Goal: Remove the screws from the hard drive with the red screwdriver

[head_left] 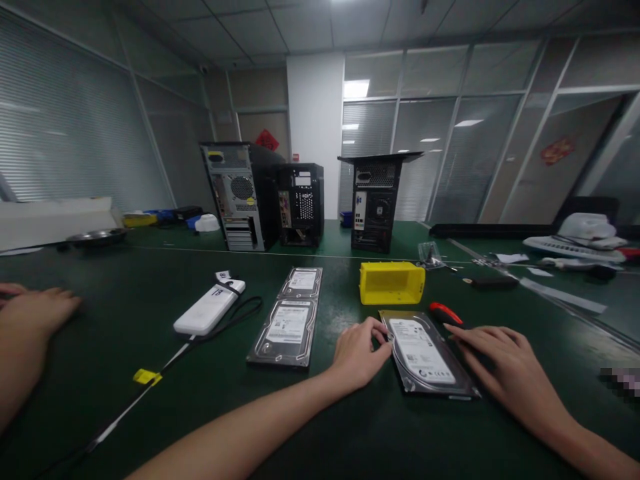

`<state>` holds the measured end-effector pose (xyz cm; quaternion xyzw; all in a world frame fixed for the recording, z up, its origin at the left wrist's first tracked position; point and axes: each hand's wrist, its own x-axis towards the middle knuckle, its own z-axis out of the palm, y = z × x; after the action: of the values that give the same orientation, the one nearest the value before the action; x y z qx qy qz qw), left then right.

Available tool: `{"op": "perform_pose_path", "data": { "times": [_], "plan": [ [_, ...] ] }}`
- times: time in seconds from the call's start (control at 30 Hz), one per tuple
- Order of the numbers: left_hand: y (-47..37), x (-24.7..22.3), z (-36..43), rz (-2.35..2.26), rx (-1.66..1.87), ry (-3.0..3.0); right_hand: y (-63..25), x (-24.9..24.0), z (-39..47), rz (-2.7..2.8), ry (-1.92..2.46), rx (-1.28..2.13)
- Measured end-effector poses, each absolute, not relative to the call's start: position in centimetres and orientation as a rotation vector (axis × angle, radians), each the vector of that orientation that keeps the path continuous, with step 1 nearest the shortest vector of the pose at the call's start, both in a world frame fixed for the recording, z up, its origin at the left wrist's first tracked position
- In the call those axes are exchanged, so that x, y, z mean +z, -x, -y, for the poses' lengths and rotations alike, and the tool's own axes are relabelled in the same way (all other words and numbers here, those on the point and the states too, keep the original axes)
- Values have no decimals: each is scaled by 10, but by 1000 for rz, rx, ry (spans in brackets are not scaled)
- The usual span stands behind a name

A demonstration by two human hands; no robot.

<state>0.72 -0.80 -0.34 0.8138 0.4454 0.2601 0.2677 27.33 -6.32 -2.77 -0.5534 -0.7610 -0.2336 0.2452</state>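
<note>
My left hand (358, 352), half-curled, thumb and index apart, touches the flat silver-black rectangular metal hard drive (423, 353) between my hands, probably steadying it. Right hand (507, 363) loosely open, gripping nothing visible, just behind the red-and-black plastic handle (444, 312); contact unclear.

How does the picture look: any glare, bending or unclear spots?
Head view: dim overall, with bright reflections on the glass partition; head view: the door frame at right leans, likely lens distortion; head view: pixelation hides a patch at the right edge; head view: fine print on the rightmost hard drive is unreadable.
</note>
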Motion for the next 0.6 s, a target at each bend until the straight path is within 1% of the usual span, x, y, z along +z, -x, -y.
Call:
{"op": "perform_pose_path", "data": {
  "times": [0.2, 0.43, 0.6],
  "plan": [
    [-8, -6, 9, -1221, 733, -2177, -277, -33, 61, 2044, 1414, -622],
    [-8, -8, 8, -1216, 759, -2153, -283, -36, 59, 1938, 1447, -505],
    [-8, -8, 8, -1212, 738, -2146, -281, -33, 62, 1908, 1330, -571]
  ]
}}
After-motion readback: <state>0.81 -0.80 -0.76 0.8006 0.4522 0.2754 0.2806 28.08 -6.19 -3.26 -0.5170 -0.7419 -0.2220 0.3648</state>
